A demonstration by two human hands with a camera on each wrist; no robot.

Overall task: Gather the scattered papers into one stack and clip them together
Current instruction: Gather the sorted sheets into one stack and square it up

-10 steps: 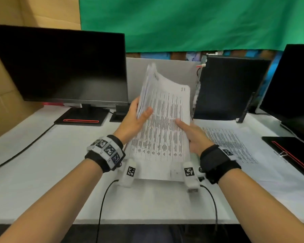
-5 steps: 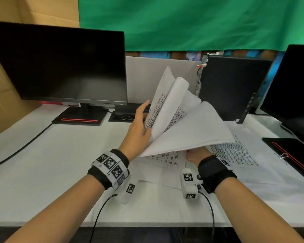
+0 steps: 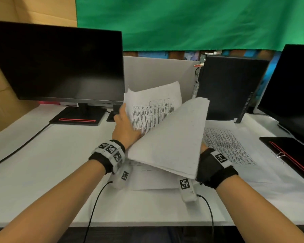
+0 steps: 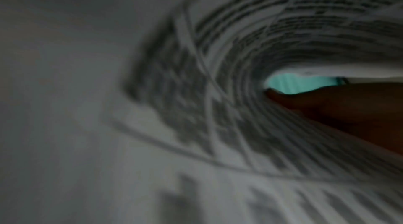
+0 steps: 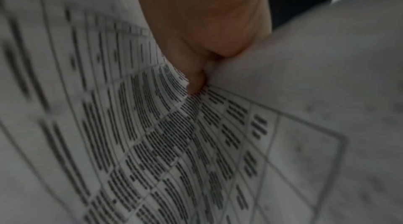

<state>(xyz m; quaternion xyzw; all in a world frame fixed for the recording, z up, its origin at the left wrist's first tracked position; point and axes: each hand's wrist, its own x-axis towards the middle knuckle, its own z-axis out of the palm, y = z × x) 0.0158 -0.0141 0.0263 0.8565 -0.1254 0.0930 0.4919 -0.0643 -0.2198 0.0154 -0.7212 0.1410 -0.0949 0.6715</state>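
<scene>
My left hand (image 3: pixel 125 122) grips the left edge of several printed sheets (image 3: pixel 153 111), held tilted above the table. A second sheaf (image 3: pixel 170 142) lies blank side up across them, fanned out to the right. My right hand (image 5: pixel 196 83) pinches this sheaf from below, and in the head view only its wrist edge (image 3: pixel 204 148) shows. The left wrist view is blurred and shows curled printed papers (image 4: pixel 218 90) beside a finger (image 4: pixel 348 110). One printed sheet (image 3: pixel 226 144) lies flat on the table to the right, and another sheet (image 3: pixel 153 181) lies under my hands.
A small binder clip (image 3: pixel 279 154) rests on the base of the right monitor (image 3: pixel 291 88). Another monitor (image 3: pixel 60 67) stands at the back left and a black computer case (image 3: pixel 230 88) at the back centre. Cables run off the white table (image 3: pixel 42 163).
The papers stood upright in both hands a second ago. They have since split into two fanned parts and come down lower, with the right-hand part turned blank side up.
</scene>
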